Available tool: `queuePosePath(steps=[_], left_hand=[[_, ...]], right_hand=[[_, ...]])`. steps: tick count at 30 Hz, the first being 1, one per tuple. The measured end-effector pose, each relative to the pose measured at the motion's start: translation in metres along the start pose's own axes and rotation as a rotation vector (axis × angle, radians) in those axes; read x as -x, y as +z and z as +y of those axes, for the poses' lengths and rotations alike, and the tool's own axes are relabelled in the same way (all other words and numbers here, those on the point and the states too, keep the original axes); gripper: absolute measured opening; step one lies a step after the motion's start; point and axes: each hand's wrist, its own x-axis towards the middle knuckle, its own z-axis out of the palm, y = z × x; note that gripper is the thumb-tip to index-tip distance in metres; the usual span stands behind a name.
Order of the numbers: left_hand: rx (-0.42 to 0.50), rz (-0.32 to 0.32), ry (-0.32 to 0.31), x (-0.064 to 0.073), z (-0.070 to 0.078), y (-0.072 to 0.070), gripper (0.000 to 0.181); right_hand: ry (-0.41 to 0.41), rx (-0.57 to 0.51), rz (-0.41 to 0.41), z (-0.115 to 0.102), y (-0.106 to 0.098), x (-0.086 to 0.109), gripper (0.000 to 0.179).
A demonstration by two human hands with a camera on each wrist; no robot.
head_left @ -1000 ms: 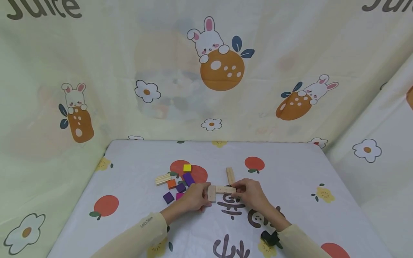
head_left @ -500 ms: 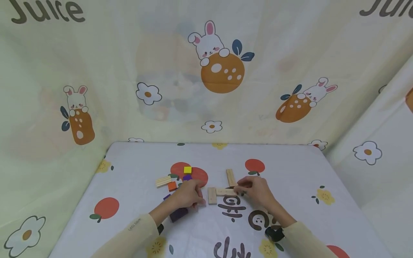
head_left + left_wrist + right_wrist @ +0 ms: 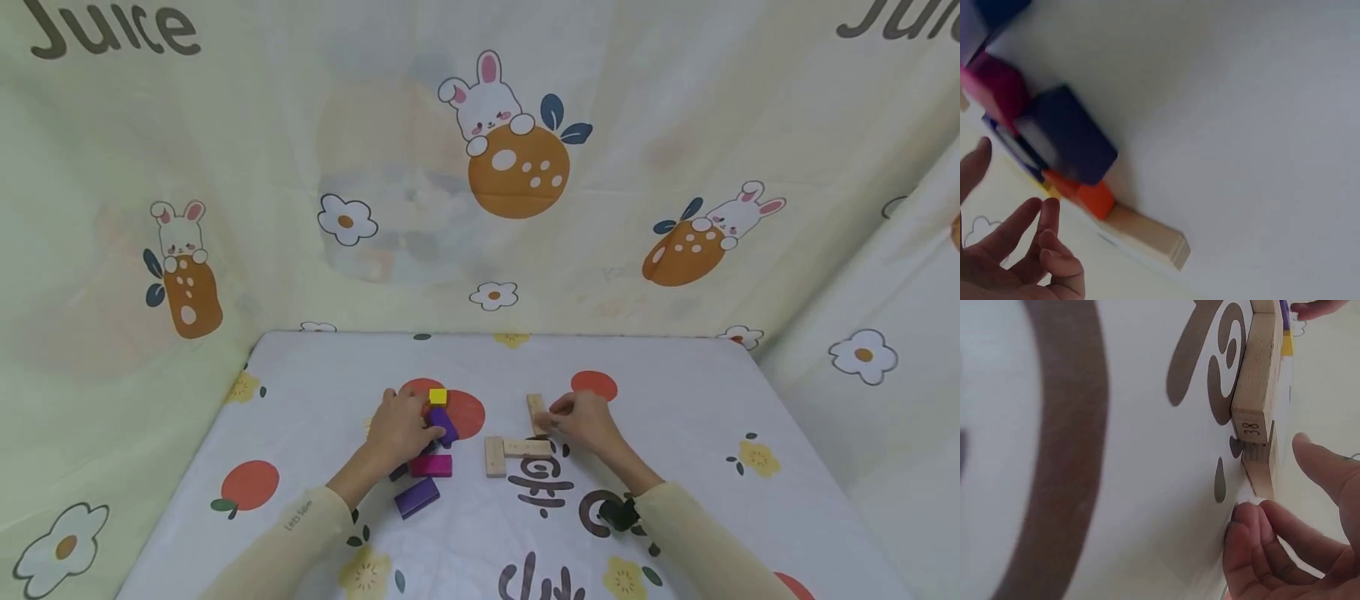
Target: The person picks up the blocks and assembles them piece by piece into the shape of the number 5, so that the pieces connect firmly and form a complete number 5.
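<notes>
My left hand [image 3: 397,427] hovers over the coloured blocks, thumb apart from the fingers. Beside it lie a yellow block [image 3: 438,397], a purple block [image 3: 444,425], a magenta block [image 3: 432,466] and another purple block [image 3: 417,498]. In the left wrist view, an orange block [image 3: 1095,199] and a stack of thin wooden planks [image 3: 1150,234] are near its fingertips. My right hand [image 3: 588,423], thumb and fingers parted, is beside the far wooden block [image 3: 535,408]. Nearer lie a crosswise wooden block [image 3: 527,449] and a lengthwise one [image 3: 495,457], touching end to side.
A white printed cloth [image 3: 675,400] with fruit and flower pictures covers the table. A patterned curtain [image 3: 405,292] hangs behind it and at both sides. A black device [image 3: 619,514] sits at the right wrist.
My left hand has let go of the lengthwise wooden block and moved left over the coloured pile. The right hand has left the crosswise block and shifted slightly away toward the far block.
</notes>
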Motion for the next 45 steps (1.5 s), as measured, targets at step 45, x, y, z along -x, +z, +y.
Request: queuePosePath(steps=[45], left_hand=[[0.136,-0.098,0.110,0.005,0.001,0.009,0.065]], right_hand=[[-0.239,0.069,0.172,0.017,-0.014,0.016,0.033]])
